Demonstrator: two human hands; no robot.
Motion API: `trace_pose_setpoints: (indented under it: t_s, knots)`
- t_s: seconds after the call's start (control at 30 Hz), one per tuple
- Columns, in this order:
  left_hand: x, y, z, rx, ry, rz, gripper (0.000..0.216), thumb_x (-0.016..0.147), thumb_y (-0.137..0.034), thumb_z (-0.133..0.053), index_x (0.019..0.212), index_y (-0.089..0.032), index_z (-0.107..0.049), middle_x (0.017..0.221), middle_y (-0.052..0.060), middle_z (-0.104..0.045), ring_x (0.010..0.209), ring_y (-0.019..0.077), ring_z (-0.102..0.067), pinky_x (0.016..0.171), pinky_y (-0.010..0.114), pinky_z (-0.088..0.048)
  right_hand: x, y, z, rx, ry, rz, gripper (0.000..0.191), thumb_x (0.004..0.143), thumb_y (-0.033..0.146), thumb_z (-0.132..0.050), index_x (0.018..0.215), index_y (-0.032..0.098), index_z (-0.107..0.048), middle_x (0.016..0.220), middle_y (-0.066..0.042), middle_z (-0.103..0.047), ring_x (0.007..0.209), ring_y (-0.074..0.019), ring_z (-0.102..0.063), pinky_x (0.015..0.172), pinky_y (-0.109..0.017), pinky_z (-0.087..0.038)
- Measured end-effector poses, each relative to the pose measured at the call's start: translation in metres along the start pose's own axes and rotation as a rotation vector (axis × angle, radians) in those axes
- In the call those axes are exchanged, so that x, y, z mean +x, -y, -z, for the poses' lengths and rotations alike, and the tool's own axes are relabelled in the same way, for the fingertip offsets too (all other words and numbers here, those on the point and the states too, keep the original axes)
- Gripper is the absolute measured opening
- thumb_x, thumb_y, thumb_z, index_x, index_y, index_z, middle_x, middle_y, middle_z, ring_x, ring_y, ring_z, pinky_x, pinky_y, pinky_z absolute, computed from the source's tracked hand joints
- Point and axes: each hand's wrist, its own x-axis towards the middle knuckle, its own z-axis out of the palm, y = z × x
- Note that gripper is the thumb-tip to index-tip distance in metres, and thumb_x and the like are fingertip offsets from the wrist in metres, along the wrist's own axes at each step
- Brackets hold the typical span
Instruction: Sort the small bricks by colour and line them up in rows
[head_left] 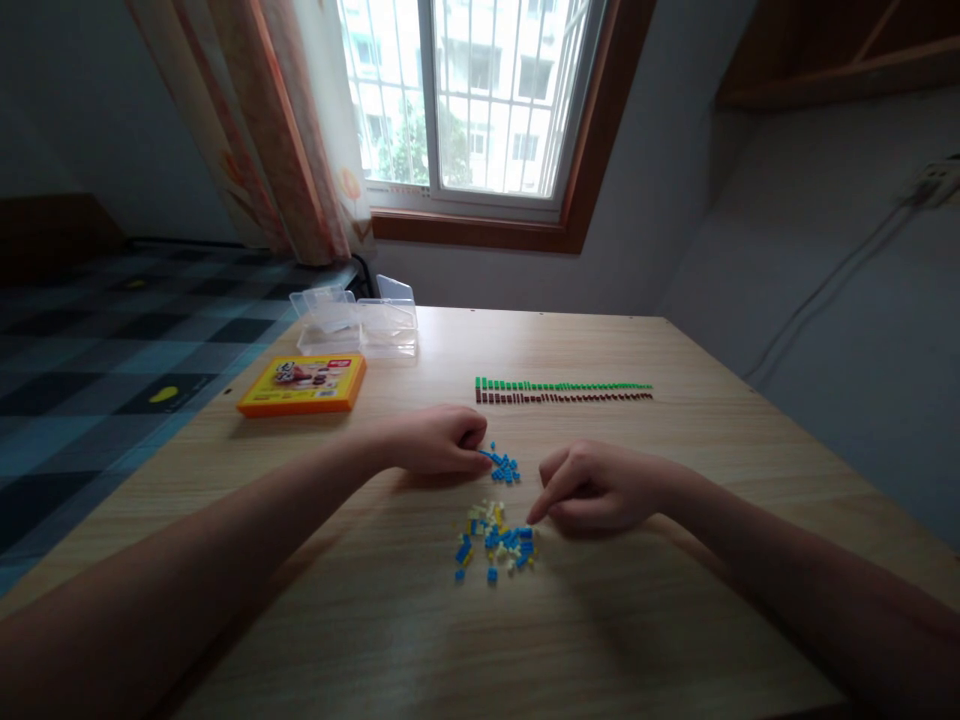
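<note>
Bench (420,640): one, light wood grain, carrying all the pieces.
Mixed pile (495,540): one, blue, yellow and cream pieces, loosely scattered; overlapping, exact count not obtainable.
Right hand (600,485): one; index finger extended, the remaining fingers (574,512) curled under; whether a piece is gripped cannot be told.
Mixed pile to right fingers: at the index fingertip, which meets the pile's far right edge beside blue pieces.
Blue pile (504,468): one, small blue pieces only, beyond the mixed pile; crowded, not countable.
Left hand (439,440): one; fingers curled inward, any grip on a piece not discernible.
Blue pile to left fingers: immediately right of the fingertips.
Box (300,385): one, yellow and orange, lying flat at left.
Rows: two, side by side, brown row (562,398) nearer, green row (562,386) farther; pieces taper rightward, too small to count.
Clear cases (390,345): two, lids raised, behind the box.
Window (487,100): one, beyond the bench.
</note>
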Motion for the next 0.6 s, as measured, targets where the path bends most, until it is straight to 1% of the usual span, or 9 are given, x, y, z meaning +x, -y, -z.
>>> trace_pose_setpoints:
  t_s: [0.17, 0.27, 0.37, 0.47, 0.6]
  knots:
    - [-0.0001, -0.0004, 0.0000, -0.004, 0.000, 0.009, 0.036, 0.081, -0.050, -0.060, 0.069, -0.021, -0.042, 0.068, -0.002, -0.049, 0.062, 0.0129, -0.039, 0.055, 0.029, -0.027, -0.0001, 0.0016, -0.0013, -0.028, 0.007, -0.013, 0.034, 0.086, 0.009, -0.058, 0.113, 0.019, -0.077, 0.078, -0.001, -0.062, 0.061, -0.0074, -0.053, 0.060, -0.019, -0.041]
    - [-0.0007, -0.0010, 0.0002, -0.002, -0.004, 0.009, 0.036, 0.081, -0.049, -0.060, 0.069, -0.020, -0.043, 0.069, -0.001, -0.050, 0.063, 0.0130, -0.039, 0.055, 0.029, -0.027, 0.0003, 0.0047, 0.0002, -0.009, 0.011, -0.017, 0.031, 0.085, 0.008, -0.059, 0.107, 0.018, -0.079, 0.076, 0.000, -0.061, 0.061, -0.0072, -0.053, 0.059, -0.019, -0.041]
    - [-0.0010, -0.0012, 0.0002, -0.005, -0.006, 0.012, 0.036, 0.081, -0.050, -0.060, 0.069, -0.020, -0.043, 0.069, -0.001, -0.050, 0.063, 0.0132, -0.040, 0.055, 0.029, -0.027, 0.0010, 0.0070, 0.0019, 0.018, 0.045, -0.009, 0.028, 0.086, 0.010, -0.059, 0.105, 0.016, -0.079, 0.075, -0.001, -0.062, 0.061, -0.0075, -0.054, 0.059, -0.019, -0.042]
    - [-0.0009, -0.0009, 0.0000, -0.005, -0.011, 0.008, 0.035, 0.080, -0.049, -0.060, 0.069, -0.020, -0.044, 0.069, -0.001, -0.050, 0.063, 0.0133, -0.040, 0.056, 0.029, -0.027, 0.0016, 0.0076, 0.0019, 0.040, 0.064, 0.016, 0.027, 0.089, 0.013, -0.058, 0.107, 0.015, -0.078, 0.074, -0.002, -0.063, 0.061, -0.0079, -0.054, 0.059, -0.019, -0.042]
    - [-0.0004, -0.0006, -0.0001, -0.007, -0.012, -0.002, 0.036, 0.080, -0.050, -0.060, 0.069, -0.021, -0.043, 0.068, -0.002, -0.050, 0.063, 0.0134, -0.040, 0.056, 0.029, -0.027, 0.0014, 0.0055, -0.0008, 0.034, 0.044, 0.022, 0.029, 0.092, 0.016, -0.058, 0.114, 0.016, -0.076, 0.076, -0.002, -0.061, 0.062, -0.0082, -0.055, 0.060, -0.019, -0.042]
